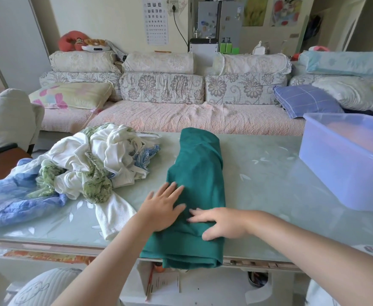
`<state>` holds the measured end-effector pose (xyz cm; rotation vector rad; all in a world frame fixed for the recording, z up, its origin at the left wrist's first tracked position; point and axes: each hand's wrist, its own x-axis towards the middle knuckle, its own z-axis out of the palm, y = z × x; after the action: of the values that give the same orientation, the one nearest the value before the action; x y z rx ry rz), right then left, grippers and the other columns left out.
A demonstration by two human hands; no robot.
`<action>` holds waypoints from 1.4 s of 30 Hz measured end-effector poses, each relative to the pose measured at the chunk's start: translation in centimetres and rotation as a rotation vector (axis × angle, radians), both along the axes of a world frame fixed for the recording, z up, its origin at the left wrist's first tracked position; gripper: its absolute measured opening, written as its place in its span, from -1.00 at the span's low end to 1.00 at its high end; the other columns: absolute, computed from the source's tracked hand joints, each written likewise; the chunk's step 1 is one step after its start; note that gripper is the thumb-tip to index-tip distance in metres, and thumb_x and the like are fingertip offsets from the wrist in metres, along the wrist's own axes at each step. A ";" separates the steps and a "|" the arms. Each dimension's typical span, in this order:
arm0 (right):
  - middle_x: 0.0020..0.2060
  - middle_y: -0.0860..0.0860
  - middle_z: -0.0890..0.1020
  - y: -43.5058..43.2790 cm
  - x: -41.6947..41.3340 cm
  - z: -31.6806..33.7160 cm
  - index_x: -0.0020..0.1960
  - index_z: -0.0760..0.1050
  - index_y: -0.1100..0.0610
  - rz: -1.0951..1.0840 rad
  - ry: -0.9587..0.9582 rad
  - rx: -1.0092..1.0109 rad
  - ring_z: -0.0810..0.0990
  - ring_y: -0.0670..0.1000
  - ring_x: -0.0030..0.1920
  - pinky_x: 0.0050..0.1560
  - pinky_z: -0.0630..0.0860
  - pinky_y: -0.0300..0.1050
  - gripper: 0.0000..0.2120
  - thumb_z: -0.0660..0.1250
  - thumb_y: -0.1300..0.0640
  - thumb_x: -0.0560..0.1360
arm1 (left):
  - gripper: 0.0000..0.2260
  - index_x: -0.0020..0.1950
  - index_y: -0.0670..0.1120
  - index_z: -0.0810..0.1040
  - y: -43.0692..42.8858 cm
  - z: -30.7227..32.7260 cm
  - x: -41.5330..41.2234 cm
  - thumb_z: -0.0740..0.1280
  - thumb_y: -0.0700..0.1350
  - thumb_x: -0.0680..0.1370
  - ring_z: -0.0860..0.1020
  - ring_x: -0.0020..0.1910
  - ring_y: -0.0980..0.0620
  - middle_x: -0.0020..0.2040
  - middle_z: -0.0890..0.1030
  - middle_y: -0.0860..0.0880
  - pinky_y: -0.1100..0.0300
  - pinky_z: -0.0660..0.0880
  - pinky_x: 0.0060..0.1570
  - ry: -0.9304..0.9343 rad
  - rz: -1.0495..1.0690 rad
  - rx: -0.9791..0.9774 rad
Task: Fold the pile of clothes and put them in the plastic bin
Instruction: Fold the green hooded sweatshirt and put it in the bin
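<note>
On the glass-topped table (269, 184) our green garment (198, 168) lay folded into a long strip.
Its near end overhung the edge; our left hand (161, 208) and right hand (223, 224) pressed flat on it, fingers straight, gripping nothing.

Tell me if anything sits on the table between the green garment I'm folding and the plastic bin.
Nothing visible does. Only bare table lies between the green garment and the plastic bin at the right; the unfolded pile sits on the garment's left side.
</note>
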<state>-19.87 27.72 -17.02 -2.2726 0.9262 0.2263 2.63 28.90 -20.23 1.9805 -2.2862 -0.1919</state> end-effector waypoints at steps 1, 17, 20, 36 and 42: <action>0.57 -0.21 0.16 0.0 -0.4 0.3 0.53 0.30 -0.14 -0.018 -0.043 0.026 0.07 -0.23 0.55 0.58 -0.02 -0.14 -0.39 0.26 0.18 0.53 | -0.40 0.60 0.17 -0.13 -0.2 -0.7 0.6 -0.01 0.28 0.62 -0.14 0.59 0.06 0.62 -0.11 0.06 -0.02 -0.08 0.54 -0.007 0.074 0.154; 0.34 -0.03 0.55 1.2 -3.5 -3.3 0.41 0.44 -0.03 0.134 -0.192 -0.555 0.50 -0.01 0.33 0.36 0.40 -0.06 -0.48 0.32 0.14 0.44 | -0.53 0.58 0.15 0.12 2.1 -0.3 -0.9 0.05 0.15 0.67 -0.10 0.57 0.16 0.59 0.01 0.17 0.03 -0.09 0.55 0.061 -0.203 0.215; -0.15 -0.09 0.64 1.1 -4.3 -1.4 0.00 0.52 -0.01 0.004 -0.327 -0.497 0.60 -0.05 -0.13 -0.07 0.52 -0.01 -0.85 0.35 0.06 0.43 | -0.54 0.53 0.15 0.27 2.8 1.1 -1.5 0.12 0.20 0.64 -0.02 0.56 0.19 0.57 0.11 0.18 0.03 -0.10 0.55 0.311 -0.191 0.386; -0.20 -0.05 0.67 -4.8 -5.7 2.4 -0.08 0.59 0.09 -0.870 -0.845 -0.244 0.60 -0.14 -0.23 -0.29 0.45 -0.30 -0.80 0.33 -0.02 0.59 | -0.13 0.47 0.16 0.27 0.1 2.3 -4.8 0.63 -0.07 0.26 0.47 0.31 0.20 0.33 0.49 0.19 0.25 0.48 0.19 0.934 -0.130 -0.130; -0.06 -0.06 0.63 -8.8 -4.5 1.4 0.15 0.55 0.05 -1.006 -0.673 -0.413 0.59 0.04 -0.01 -0.10 0.41 -0.11 -0.75 0.30 -0.09 0.59 | -0.64 0.11 -0.06 0.55 -4.7 2.7 -4.6 0.35 0.19 0.51 0.60 0.06 -0.06 0.05 0.65 -0.04 0.02 0.52 0.09 1.005 0.531 -0.089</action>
<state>-24.38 18.87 -15.65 -1.6950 1.6465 -1.1643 -1.98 24.21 -17.50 1.7478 -1.1045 -0.7862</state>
